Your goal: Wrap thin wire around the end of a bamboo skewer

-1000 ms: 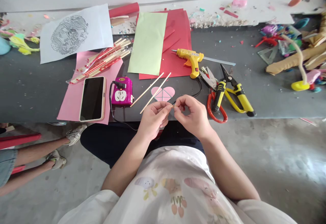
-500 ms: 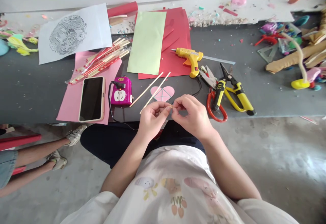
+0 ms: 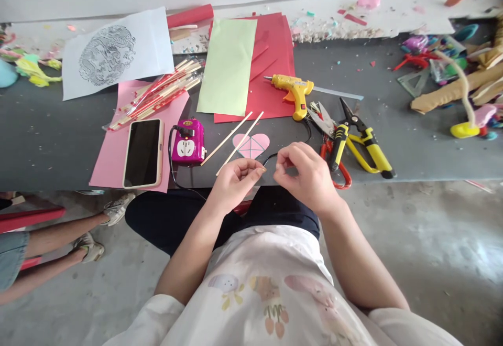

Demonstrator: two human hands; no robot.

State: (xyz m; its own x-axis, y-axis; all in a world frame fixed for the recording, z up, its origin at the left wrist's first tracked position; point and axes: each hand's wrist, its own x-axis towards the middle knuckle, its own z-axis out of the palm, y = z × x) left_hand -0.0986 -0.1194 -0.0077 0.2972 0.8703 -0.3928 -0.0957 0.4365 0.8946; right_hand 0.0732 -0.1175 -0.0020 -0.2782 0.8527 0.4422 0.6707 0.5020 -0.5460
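My left hand (image 3: 240,181) is closed in a pinch over the table's front edge; a tiny pale bit shows at its fingertips, too small to name. To its right, my right hand (image 3: 304,175) also pinches, thumb against forefinger, and whatever it may hold is hidden. A gap separates the two hands. Just beyond them lies a pink paper heart (image 3: 255,146) marked with dark lines. One thin wooden stick (image 3: 239,143) crosses the heart's left side, and a second stick (image 3: 226,139) lies beside it.
A yellow glue gun (image 3: 293,92) lies on red paper (image 3: 275,94), its cord running behind my hands. Scissors (image 3: 324,120) and yellow-black pliers (image 3: 367,141) sit at right. Leftward are a purple power socket (image 3: 188,141), a phone (image 3: 143,152) and wrapped chopsticks (image 3: 157,94). Another person's legs (image 3: 66,236) show at left.
My hands have come apart: the right hand has moved away to the right, while the left has stayed almost in place. Things on the table have not moved.
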